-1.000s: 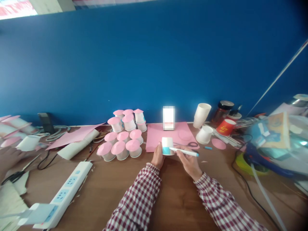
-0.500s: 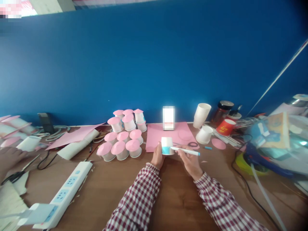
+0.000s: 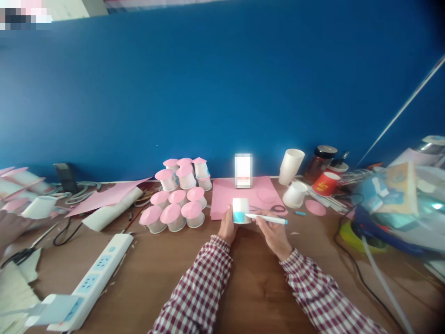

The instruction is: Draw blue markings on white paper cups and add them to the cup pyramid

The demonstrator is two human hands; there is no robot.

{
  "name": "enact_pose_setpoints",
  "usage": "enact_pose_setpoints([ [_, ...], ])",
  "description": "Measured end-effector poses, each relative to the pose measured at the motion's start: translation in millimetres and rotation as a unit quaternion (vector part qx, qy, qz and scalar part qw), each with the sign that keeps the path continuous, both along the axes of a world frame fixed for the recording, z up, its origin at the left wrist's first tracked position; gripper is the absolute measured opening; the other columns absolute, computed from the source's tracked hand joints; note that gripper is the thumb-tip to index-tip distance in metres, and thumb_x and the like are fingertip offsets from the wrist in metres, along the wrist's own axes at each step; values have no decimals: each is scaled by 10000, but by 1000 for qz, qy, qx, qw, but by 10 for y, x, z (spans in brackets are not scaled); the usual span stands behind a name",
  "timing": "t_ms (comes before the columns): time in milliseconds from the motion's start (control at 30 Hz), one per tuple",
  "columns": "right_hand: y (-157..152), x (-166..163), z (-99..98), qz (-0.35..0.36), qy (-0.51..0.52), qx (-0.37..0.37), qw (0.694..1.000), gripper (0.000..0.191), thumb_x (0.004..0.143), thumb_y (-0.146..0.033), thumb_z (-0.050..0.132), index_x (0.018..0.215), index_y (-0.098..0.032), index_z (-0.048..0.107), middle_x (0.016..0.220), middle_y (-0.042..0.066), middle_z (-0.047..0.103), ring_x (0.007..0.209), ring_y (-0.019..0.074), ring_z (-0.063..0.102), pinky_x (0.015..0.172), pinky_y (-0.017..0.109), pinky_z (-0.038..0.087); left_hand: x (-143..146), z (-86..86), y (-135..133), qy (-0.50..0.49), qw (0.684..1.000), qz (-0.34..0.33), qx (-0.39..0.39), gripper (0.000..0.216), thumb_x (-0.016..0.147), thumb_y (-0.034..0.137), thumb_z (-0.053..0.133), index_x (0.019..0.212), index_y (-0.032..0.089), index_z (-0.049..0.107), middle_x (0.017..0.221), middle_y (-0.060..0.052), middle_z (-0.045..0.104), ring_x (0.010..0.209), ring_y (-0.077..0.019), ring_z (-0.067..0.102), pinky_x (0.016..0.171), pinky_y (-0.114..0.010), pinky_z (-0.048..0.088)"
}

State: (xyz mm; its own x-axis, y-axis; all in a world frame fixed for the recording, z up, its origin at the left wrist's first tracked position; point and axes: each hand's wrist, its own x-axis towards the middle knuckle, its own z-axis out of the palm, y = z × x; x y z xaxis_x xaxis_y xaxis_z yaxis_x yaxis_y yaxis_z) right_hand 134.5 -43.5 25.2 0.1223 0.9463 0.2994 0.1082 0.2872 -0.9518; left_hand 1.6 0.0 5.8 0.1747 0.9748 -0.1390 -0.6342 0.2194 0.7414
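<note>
My left hand (image 3: 227,227) is wrapped round a small white paper cup (image 3: 241,207) that stands upside down on the brown table, with a blue patch on its lower side. My right hand (image 3: 274,234) grips a white marker with a blue end (image 3: 267,218), and its tip touches the blue patch on the cup. Both sleeves are red-and-white check. Just behind the cup lies a pink sheet of paper (image 3: 225,197), with scissors (image 3: 278,208) on its right edge.
A cluster of white cups with pink cone lids (image 3: 177,195) stands to the left. A white power strip (image 3: 99,271) lies at front left. White cups (image 3: 292,167), a red cup (image 3: 326,183) and a jar stand at right. Another person's hand (image 3: 10,227) shows at far left. A phone (image 3: 243,170) leans on the blue wall.
The marker and my right hand have shifted very slightly at the cup's side. The other person's hand at far left has drawn back a little.
</note>
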Motion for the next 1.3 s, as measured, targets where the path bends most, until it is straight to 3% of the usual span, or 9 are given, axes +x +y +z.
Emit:
enact_pose_setpoints([
  [567, -14, -12, 51, -2, 0, 2, 1000, 261, 802, -414, 582, 895, -172, 613, 778, 51, 672, 693, 163, 619, 636, 303, 535, -4, 23, -7, 7, 1000, -7, 1, 485, 765, 559, 521, 864, 92, 604, 764, -103, 656, 853, -238, 607, 815, -376, 438],
  [1100, -9, -20, 70, -3, 0, 7, 1000, 259, 804, -409, 578, 901, -172, 616, 772, 45, 670, 681, 158, 620, 626, 297, 536, -3, -26, -6, 23, 1000, -1, 10, 455, 795, 554, 484, 825, 116, 603, 679, -51, 610, 669, -165, 559, 710, -320, 436],
  [1300, -3, -7, 43, -9, 2, 9, 1000, 247, 814, -408, 566, 905, -182, 605, 805, 54, 682, 696, 166, 625, 629, 308, 540, 1, -14, -8, 22, 1000, -4, 11, 473, 792, 559, 484, 862, 110, 613, 706, -58, 623, 701, -177, 571, 736, -331, 431],
])
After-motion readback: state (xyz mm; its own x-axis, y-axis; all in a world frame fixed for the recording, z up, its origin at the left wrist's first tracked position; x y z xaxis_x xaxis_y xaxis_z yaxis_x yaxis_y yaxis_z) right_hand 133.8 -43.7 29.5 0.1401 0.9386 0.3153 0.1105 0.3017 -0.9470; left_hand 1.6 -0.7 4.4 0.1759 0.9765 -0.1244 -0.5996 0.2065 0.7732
